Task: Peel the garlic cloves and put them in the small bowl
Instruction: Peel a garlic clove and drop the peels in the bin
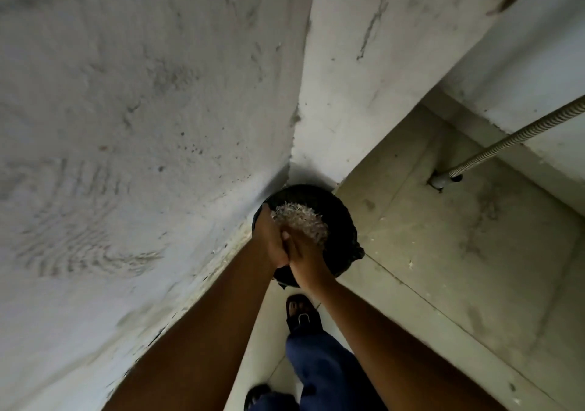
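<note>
Garlic skins (300, 222), pale papery heap, sit inside a black bin (340, 217) lined w/ a black bag, just past 6 o'clock from frame centre, tucked in the corner where two walls meet. No cloves or small bowl in view.

Both hands over the bin, pressed together side by side, touching at the near edge of the skin heap. Left hand (272, 242) at 9 o'clock of the heap, fingers straight & pointing down into the bin, nothing clearly gripped. Right hand (308, 260) at 6 o'clock of the heap, fingers reach forward onto the skins; tips hidden in the heap, so can't tell if it grasps any. Both forearms bare, coming up from the bottom edge.

Below the bin at 6 o'clock: a foot in a black sandal (302, 312) w/ a metal buckle, blue trouser leg (319, 369) behind it.

Rough whitewashed wall (126, 109) fills 9–12 o'clock. Tiled floor (443, 220) at 3–4 o'clock. A ribbed flexible hose (522, 131) runs from the right edge down to a fitting on the floor at 3 o'clock.
</note>
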